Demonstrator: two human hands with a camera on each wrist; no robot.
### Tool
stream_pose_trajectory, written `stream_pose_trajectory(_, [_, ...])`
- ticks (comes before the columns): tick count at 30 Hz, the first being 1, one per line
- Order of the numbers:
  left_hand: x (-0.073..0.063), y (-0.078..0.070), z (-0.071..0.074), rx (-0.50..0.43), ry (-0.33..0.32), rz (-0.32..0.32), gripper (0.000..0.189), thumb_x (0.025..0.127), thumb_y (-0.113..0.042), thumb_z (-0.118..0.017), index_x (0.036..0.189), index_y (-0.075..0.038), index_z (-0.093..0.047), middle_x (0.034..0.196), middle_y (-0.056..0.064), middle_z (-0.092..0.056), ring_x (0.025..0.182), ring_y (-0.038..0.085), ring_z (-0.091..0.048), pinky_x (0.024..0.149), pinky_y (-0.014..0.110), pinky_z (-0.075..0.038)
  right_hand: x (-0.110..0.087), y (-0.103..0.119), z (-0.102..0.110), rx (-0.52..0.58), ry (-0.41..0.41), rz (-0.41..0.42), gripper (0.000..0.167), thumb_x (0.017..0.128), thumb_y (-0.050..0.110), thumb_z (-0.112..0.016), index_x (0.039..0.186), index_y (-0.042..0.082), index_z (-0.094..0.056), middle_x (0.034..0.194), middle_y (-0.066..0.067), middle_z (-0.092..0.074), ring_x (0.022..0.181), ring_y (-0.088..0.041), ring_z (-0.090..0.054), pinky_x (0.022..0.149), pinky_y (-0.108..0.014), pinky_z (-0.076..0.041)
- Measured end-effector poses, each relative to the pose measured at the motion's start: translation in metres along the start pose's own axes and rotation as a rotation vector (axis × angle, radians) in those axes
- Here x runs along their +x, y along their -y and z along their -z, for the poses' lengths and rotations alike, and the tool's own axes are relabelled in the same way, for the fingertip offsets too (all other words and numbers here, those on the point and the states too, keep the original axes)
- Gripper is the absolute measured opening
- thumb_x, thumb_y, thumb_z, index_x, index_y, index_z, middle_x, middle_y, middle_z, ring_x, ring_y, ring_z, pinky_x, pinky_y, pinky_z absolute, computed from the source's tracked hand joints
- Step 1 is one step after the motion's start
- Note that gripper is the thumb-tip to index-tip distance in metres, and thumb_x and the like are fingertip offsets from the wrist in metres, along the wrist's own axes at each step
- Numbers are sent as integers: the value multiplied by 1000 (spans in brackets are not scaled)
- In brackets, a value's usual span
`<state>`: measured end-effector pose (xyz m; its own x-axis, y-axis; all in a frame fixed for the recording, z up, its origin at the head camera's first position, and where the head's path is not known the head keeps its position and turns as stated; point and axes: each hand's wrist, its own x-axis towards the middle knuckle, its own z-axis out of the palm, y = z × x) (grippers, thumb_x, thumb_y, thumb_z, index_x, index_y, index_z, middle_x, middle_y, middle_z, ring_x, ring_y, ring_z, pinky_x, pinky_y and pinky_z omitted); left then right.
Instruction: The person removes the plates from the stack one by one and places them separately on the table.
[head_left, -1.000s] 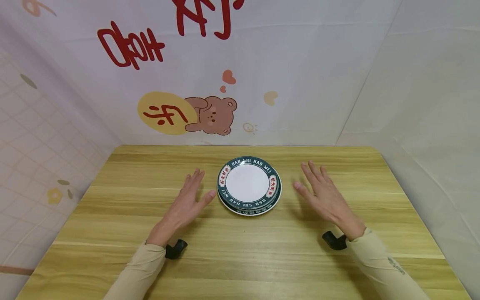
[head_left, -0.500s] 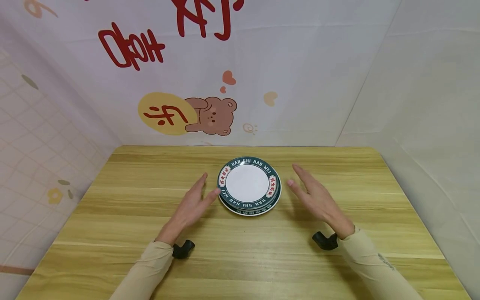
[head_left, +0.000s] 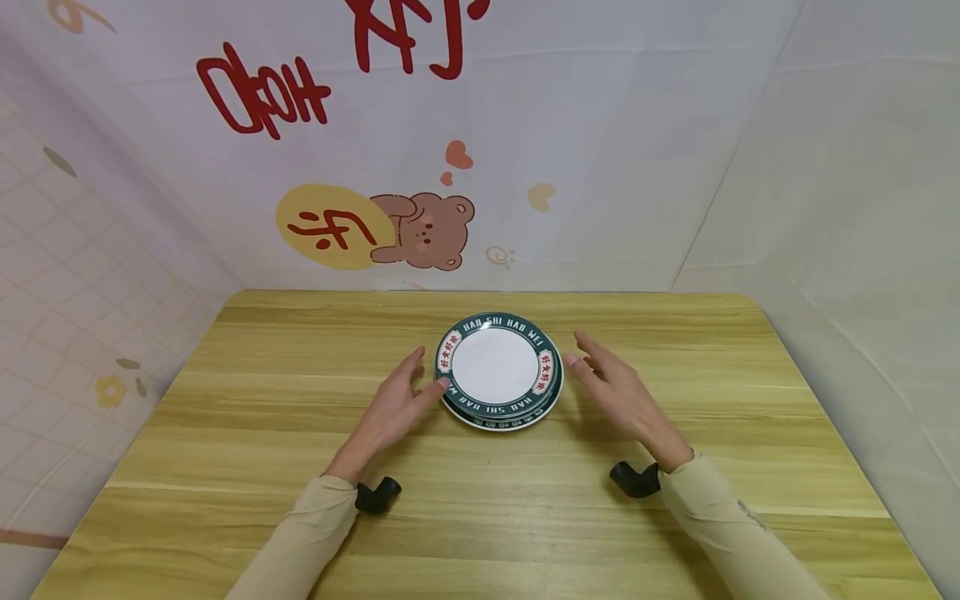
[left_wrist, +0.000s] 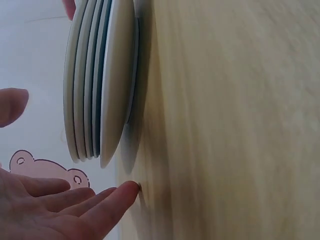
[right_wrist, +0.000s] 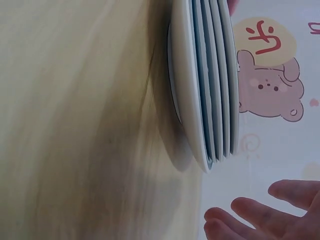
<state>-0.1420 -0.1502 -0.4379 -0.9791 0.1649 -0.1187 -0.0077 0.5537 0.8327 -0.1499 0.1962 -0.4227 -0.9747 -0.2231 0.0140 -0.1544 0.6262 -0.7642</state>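
A stack of several round plates (head_left: 495, 367) lies on the wooden table, the top one white with a dark green lettered rim. Seen from the side, the stack's lowest plate (left_wrist: 114, 85) is wider than those above it. My left hand (head_left: 393, 408) is at the stack's left, fingers relaxed, its thumb tip over the rim in the head view. That thumb (left_wrist: 12, 106) shows apart from the plates in the left wrist view. To the right of the stack is my right hand (head_left: 626, 400), holding nothing. Its fingers (right_wrist: 260, 215) are loosely bent and clear of the plates.
The wooden table (head_left: 495, 517) ends at a white printed cloth (head_left: 600, 125) with a bear and red characters. More pale cloth hangs along the left and right sides. A black wrist mount (head_left: 378, 495) is on the left wrist, another black mount (head_left: 635, 479) on the right.
Both hands have moved inward toward the stack, the left one to the right and the right one to the left. Their spread fingers have drawn together. The plates have not moved.
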Motion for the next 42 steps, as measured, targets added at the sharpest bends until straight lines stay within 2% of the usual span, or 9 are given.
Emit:
stream_pose_trajectory(8, [4,0,-3,-68,4,26,79,103,-38,-63,164,-6,-25,163,24,-34,147,39,-40,115,52,-41,1,2,-4,32,-2,-63,72,108,56,-42,162,9,-34,153,-22,-50,130,-47,-56,111,-60,-43])
stream_pose_trajectory(17, [4,-2,-6,-81,7,37,77,102,-35,-64,163,-7,-27,160,25,-38,145,39,-43,113,51,-43,6,1,-9,59,4,-108,73,107,56,-44,161,8,-37,149,-23,-53,130,-47,-56,111,-60,-43])
stream_pose_trajectory(25, [5,-2,-8,-108,11,15,75,101,-32,-66,162,-8,-30,158,24,-42,143,38,-46,112,50,-44,9,-2,-14,103,20,-125,73,107,57,-45,159,6,-41,147,-22,-54,113,-35,-68,104,-54,-50])
stream_pose_trajectory(30, [6,-2,-8,-110,9,4,74,101,-31,-67,162,-9,-32,158,23,-43,144,37,-45,114,51,-43,11,-2,-14,144,24,-138,70,107,54,-46,157,5,-43,148,-22,-54,106,-32,-72,103,-51,-52])
stream_pose_trajectory(34, [5,-2,-8,-109,12,-4,71,101,-30,-67,161,-10,-34,159,21,-42,144,37,-45,114,50,-42,11,-1,-14,177,32,-145,70,107,53,-48,157,4,-42,148,-23,-53,107,-32,-71,102,-48,-54])
stream_pose_trajectory(42, [5,-3,-9,-81,8,-2,70,102,-31,-66,161,-9,-35,161,18,-40,144,38,-45,115,51,-41,11,1,-13,205,36,-152,69,107,52,-48,157,4,-44,148,-23,-54,109,-33,-71,106,-50,-51])
